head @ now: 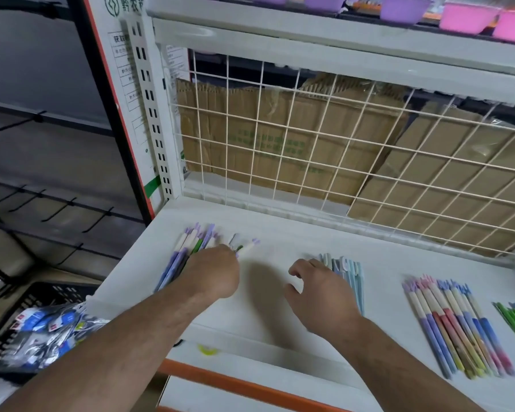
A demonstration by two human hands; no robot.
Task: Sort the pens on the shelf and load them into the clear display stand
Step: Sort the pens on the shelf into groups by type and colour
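Head, L hand point(213, 272) on purple pens point(173, 263); R hand point(318, 292) by blue pens point(351, 272)

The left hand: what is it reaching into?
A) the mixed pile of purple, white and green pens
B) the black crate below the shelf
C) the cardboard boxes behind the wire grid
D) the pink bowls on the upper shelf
A: the left hand lies over the mixed pile at the left end of the shelf, its fingertips down among those pens.
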